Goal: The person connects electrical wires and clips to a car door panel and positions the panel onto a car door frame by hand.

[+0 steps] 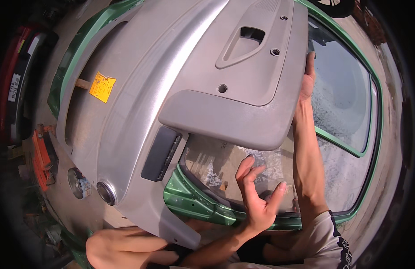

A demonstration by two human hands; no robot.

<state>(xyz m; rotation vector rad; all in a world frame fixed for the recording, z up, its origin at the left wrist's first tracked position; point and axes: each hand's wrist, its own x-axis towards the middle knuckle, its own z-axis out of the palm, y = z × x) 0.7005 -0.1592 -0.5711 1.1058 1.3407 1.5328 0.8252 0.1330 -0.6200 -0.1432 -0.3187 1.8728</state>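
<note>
A large grey plastic car door trim panel lies across a green car door frame. It has a handle recess, several round holes and a broad silver-grey section. My right hand is closed at the panel's right edge, with some of its fingers hidden behind it. Just below the panel, my left hand hovers over the window glass. Its fingers are bent but apart, and nothing shows between them. Near the panel's lower end are a dark rectangular insert and a round dark fitting.
A yellow sticker is on the panel's left part. On the ground at left are a round tin and an orange metal piece. A red vehicle stands at the far left. My bent knee is beneath the panel's lower end.
</note>
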